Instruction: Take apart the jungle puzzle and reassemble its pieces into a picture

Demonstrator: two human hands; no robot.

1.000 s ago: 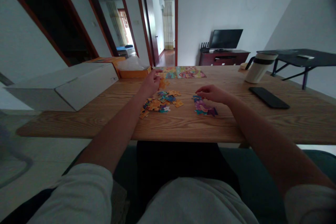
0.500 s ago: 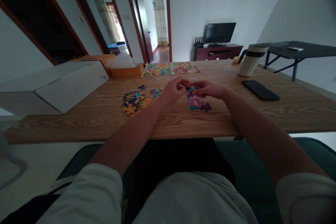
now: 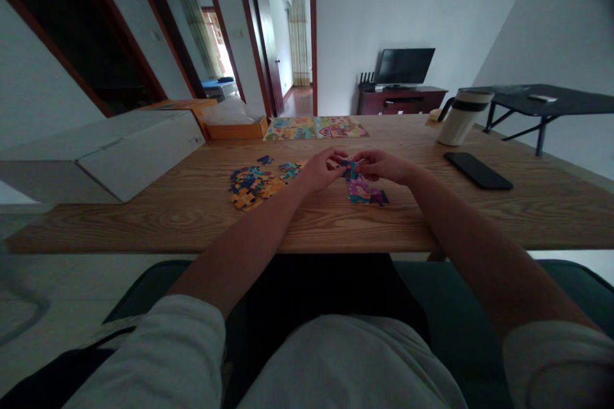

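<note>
One wooden table (image 3: 336, 230) spans the view, its right end cut off by the frame. One white box (image 3: 139, 153) lies on the left, also cut by the edge, and next to it sits one orange tray (image 3: 238, 131) with something whitish and translucent in it. Two illustrated panels (image 3: 291, 128) lie side by side near the far edge; whether they form a single sheet is hard to say. Towards the right are one pale tumbler (image 3: 458, 126) with a dark band and one dark phone (image 3: 478, 170). A heap of loose puzzle pieces (image 3: 249, 185), too jumbled to count, is partly hidden by the left forearm (image 3: 259, 228). The left hand (image 3: 320, 170) and right hand (image 3: 387, 167) nearly meet at the one joined puzzle section (image 3: 364, 192), its teal upper part between their curled fingertips, its purple part nearer the body. Whether either thumb and finger pinch a piece I cannot tell, as they cover that edge. One dark blue bit (image 3: 265, 160) lies just beyond the heap
</note>
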